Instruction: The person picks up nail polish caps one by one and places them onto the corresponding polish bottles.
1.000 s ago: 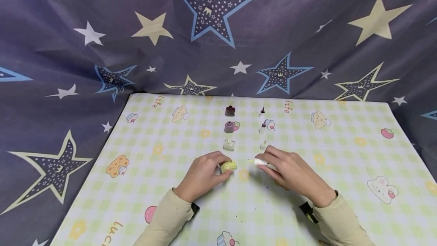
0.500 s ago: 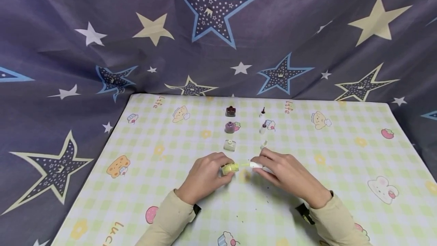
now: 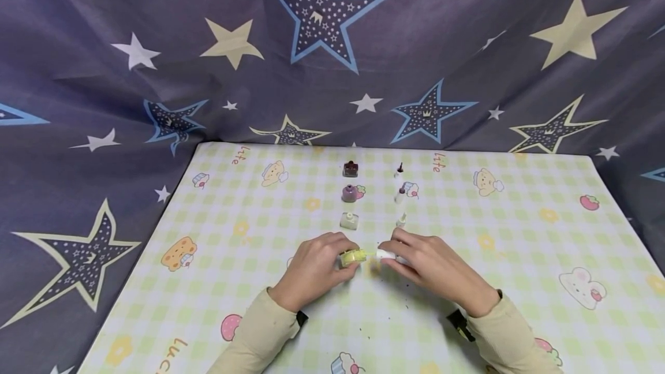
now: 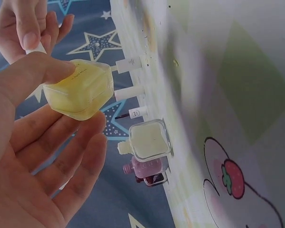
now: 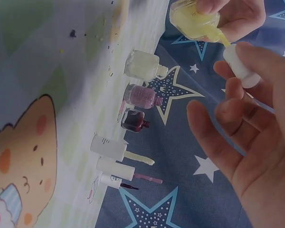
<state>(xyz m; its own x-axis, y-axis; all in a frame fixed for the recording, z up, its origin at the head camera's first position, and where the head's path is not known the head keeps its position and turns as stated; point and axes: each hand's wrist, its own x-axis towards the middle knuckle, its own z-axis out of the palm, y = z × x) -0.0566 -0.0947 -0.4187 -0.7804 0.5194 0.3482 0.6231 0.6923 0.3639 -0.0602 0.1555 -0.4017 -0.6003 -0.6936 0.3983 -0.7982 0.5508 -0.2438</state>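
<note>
My left hand (image 3: pixel 319 267) pinches a yellow nail polish bottle (image 4: pixel 83 90) between thumb and fingers, tilted with its mouth towards the right hand. Opposite it, my right hand (image 3: pixel 428 261) pinches a white nail polish cap (image 5: pixel 241 66). In the right wrist view, the cap's yellow-coated brush (image 5: pixel 223 37) reaches to the bottle's neck. Beyond the hands stand three uncapped bottles: a cream bottle (image 3: pixel 350 221), a purple bottle (image 3: pixel 350 193) and a dark red bottle (image 3: pixel 350 169). Three white caps, including the cream one's cap (image 5: pixel 108 147), stand to their right, brushes up.
A checked tablecloth (image 3: pixel 234 293) with cartoon prints covers the table. Small dark specks (image 5: pixel 72 33) lie on it near the hands. Behind the table and along its left side hangs a dark curtain (image 3: pixel 332 91) printed with stars.
The right hand has moved left with the cap, bringing its brush to the mouth of the yellow bottle. The left hand has shifted slightly right. The standing bottles and caps stay put.
</note>
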